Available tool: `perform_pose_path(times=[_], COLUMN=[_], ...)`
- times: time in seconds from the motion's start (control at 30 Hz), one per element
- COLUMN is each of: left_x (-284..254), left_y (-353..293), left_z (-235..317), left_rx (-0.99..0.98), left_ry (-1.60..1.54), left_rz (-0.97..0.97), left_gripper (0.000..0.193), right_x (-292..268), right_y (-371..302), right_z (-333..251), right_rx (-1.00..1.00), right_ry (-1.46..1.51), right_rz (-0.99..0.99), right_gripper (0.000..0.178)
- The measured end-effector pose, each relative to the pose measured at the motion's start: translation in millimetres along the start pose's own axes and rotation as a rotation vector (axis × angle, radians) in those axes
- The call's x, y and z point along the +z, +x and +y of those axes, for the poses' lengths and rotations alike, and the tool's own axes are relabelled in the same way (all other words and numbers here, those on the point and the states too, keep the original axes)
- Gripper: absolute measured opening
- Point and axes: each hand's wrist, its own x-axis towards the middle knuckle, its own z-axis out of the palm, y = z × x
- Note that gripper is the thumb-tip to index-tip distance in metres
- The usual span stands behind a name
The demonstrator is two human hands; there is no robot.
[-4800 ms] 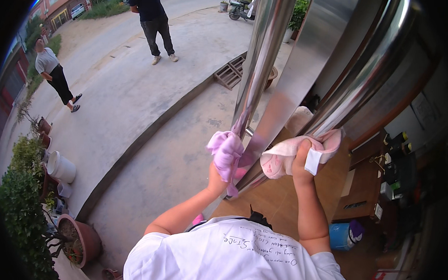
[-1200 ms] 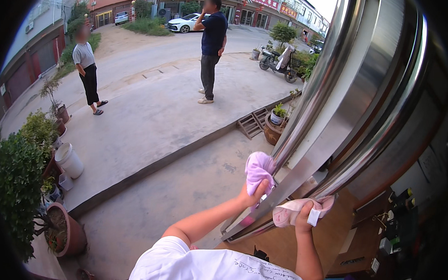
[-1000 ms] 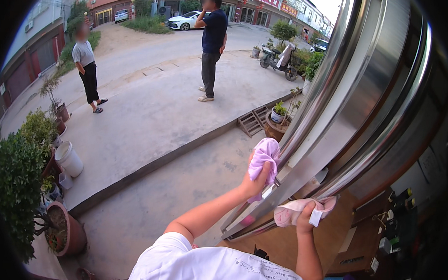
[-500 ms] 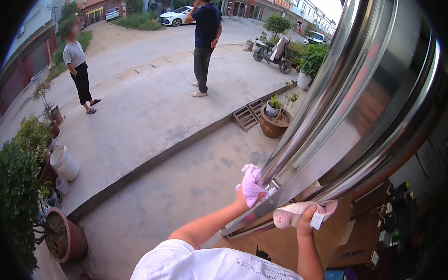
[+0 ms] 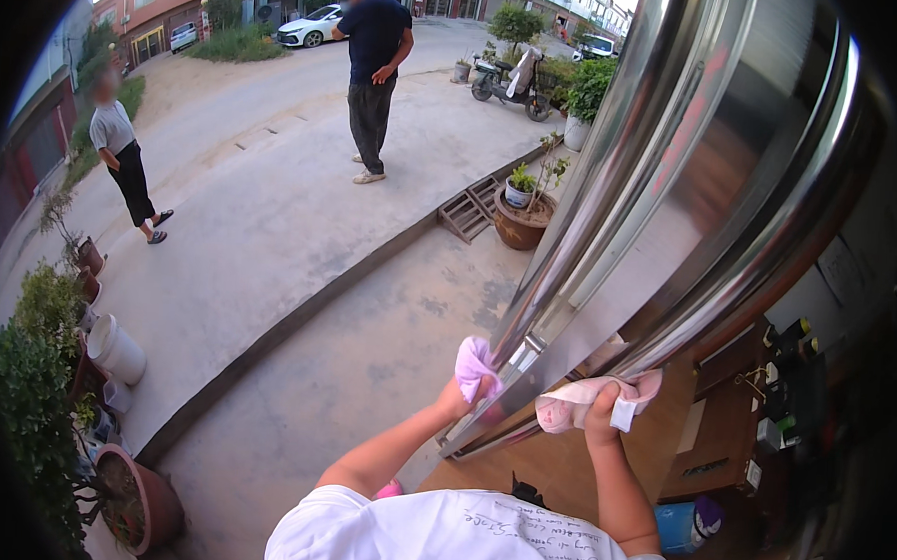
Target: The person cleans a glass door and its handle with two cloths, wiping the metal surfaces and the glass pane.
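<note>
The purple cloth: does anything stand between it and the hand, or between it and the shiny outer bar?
Nothing visible does: the left hand holds the purple cloth directly, and the cloth sits right beside the outer metal bar, with no object showing between them.

1. Tan floor [image 5: 561, 455] lies below the right hand's fingers [image 5: 601, 400].
2. Wooden desk [image 5: 706, 446], to their right.
3. Dim grey wall [image 5: 819, 286], higher and farther right.
4. Pale concrete [image 5: 366, 346], left of them, meeting a raised ledge [image 5: 318, 299].
5. Daylit street [image 5: 277, 82], far beyond.
</note>
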Motion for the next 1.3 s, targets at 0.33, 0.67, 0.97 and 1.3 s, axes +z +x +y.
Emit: perform_pose_path(times=[0.33,0.67,0.97,1.3], left_x=[-31,-30,-10,-3], left_y=[132,171,91,118], left_z=[271,336,209,429], left_rx=[0.669,0.812,0.488,1.224], left_ry=[0.1,0.18,0.038,0.824], left_rz=[0.206,0.42,0.291,0.354], left_gripper=[0.018,0.02,0.023,0.036], right_x=[1,3,1,-8], right_y=[-1,24,30,25], right_z=[4,-33,-32,-26], right_rx=[-0.008,0.045,-0.003,-0.028], right_ry=[0.007,0.045,0.069,-0.007], right_rz=[-0.028,0.087,0.051,-0.031], right_gripper=[0.069,0.044,0.044,0.029])
